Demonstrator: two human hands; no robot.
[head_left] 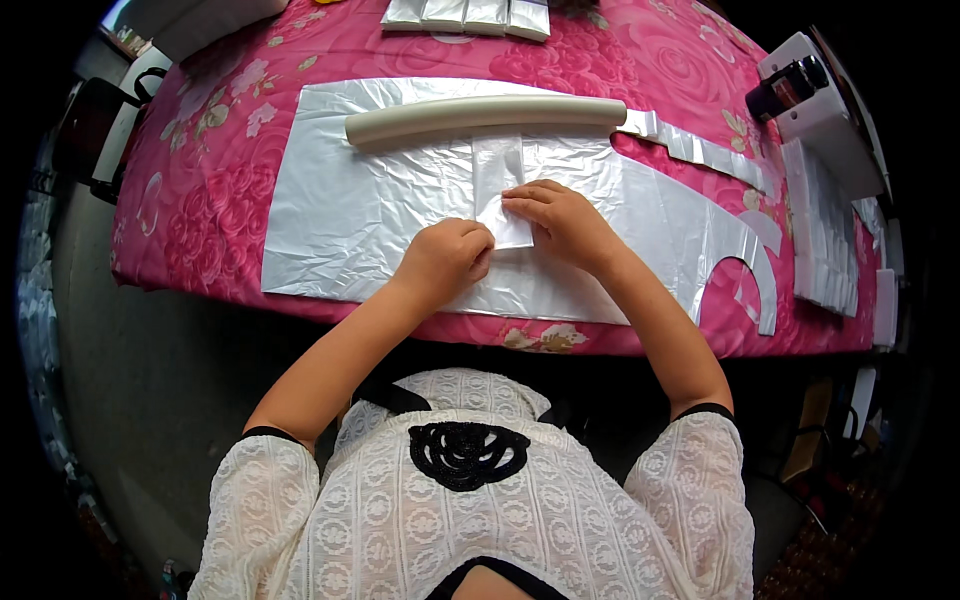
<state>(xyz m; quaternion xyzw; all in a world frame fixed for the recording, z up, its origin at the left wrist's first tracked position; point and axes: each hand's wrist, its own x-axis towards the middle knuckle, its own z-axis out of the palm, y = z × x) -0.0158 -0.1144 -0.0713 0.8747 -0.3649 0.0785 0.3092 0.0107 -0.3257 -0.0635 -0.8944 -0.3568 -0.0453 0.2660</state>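
A white plastic apron (370, 225) lies spread flat, its curved cut-outs and straps toward the right; whether several are stacked cannot be told. On its middle rests a narrow folded piece of thin white plastic sheet (497, 180). My left hand (447, 262) is closed at the near left corner of that folded sheet, fingers curled in against it. From the right, my right hand (565, 225) lays its stretched fingers over the sheet's right edge; its thumb is mostly hidden. Beyond both hands, a long beige tube (485, 119) lies across the apron and the folded sheet's far end.
A pink flowered cloth (215, 225) covers the table. Packs of folded white plastic (465, 15) sit at the far edge. More folded plastic (822, 235) is piled at the right, near a white box (835, 140) and a dark jar (787, 88). A chair (95, 135) stands at the left.
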